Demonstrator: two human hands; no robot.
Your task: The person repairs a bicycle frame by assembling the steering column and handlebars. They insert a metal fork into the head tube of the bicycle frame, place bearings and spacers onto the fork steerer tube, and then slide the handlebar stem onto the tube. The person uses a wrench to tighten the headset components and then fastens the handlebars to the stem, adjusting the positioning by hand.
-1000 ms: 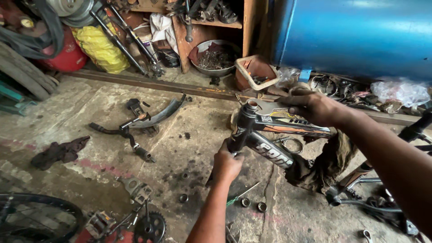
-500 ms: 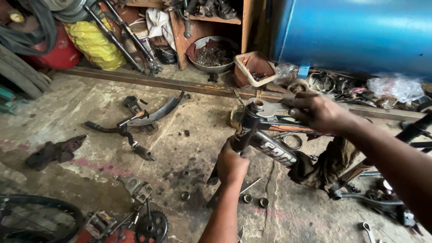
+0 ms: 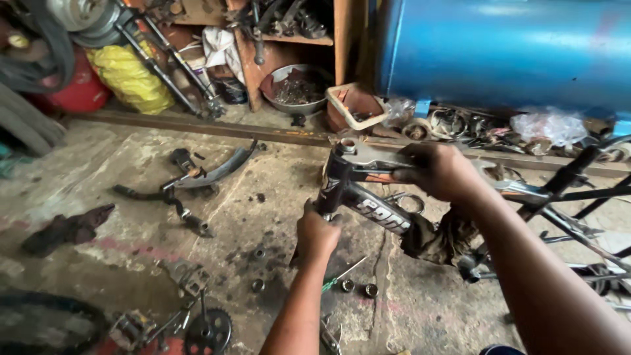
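At the far left of the frame a dark rag (image 3: 66, 228) lies on the concrete floor (image 3: 131, 263), with a yellow sack (image 3: 131, 79) above it in the upper left. Right of the rag, a curved mudguard (image 3: 220, 169) rests flat, and a chainring (image 3: 209, 332) sits at the bottom edge.

Near the centre, your left hand (image 3: 317, 233) is closed around the lower end of the black head tube of the bicycle frame (image 3: 368, 210), fingers wrapped tight. The frame stands just right of centre, its tubes running off to the right.

Your right hand (image 3: 437, 172) grips the handle of a flat silver wrench (image 3: 368, 158), whose head sits on top of the head tube. A blue tank (image 3: 499, 52) fills the upper right.
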